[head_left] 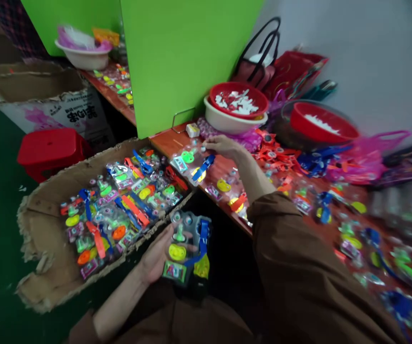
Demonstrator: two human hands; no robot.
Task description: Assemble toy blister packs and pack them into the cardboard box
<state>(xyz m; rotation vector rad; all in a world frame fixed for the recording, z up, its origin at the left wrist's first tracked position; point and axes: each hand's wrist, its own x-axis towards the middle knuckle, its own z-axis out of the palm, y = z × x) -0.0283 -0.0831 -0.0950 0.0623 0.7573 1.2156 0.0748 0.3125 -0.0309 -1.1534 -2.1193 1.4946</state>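
My left hand (157, 258) holds a clear blister toy pack (186, 243) from below, low in the middle of the view; the pack shows a yellow disc, a green piece and a blue strap. My right hand (223, 145) reaches across the red-brown table (170, 138) with fingers curled down on a small piece beside another clear pack (187, 157). What it pinches is too small to name. A brown sleeve (299, 258) covers my right arm.
A torn cardboard box (44, 224) at left holds several filled toy packs. Loose packs and parts cover the table to the right. Red bowls (237, 98) and a white basin stand by a green divider (180, 57). A red stool (48, 148) sits on the green floor.
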